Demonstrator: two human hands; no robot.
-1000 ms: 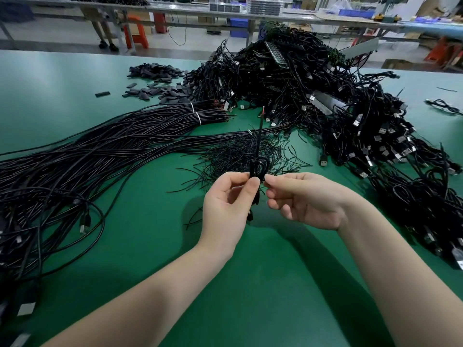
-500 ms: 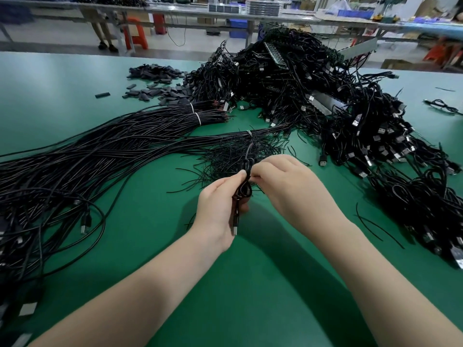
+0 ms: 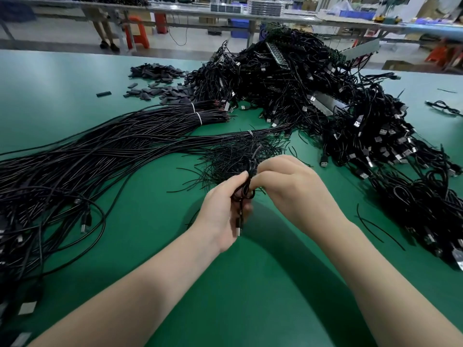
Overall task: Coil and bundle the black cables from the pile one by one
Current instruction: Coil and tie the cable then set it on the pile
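Observation:
A small coiled black cable point(image 3: 246, 190) is held between both hands above the green table. My left hand point(image 3: 224, 211) grips the coil, and the cable's USB plug hangs down past the palm. My right hand point(image 3: 288, 189) is curled over the coil's top and pinches a thin black tie that sticks up from it. A long spread of uncoiled black cables point(image 3: 75, 166) lies to the left. A big heap of coiled cables with USB plugs point(image 3: 338, 116) fills the back and right.
A tuft of thin black ties point(image 3: 238, 156) lies just beyond my hands. Small flat black pieces point(image 3: 160, 83) are scattered at the far left of the heap. The green table point(image 3: 250, 284) lies bare below my hands. Benches and stools stand beyond the far edge.
My right hand turned over and closed onto the top of the coil. The tie that stuck up long now stands short. My left hand keeps its grip.

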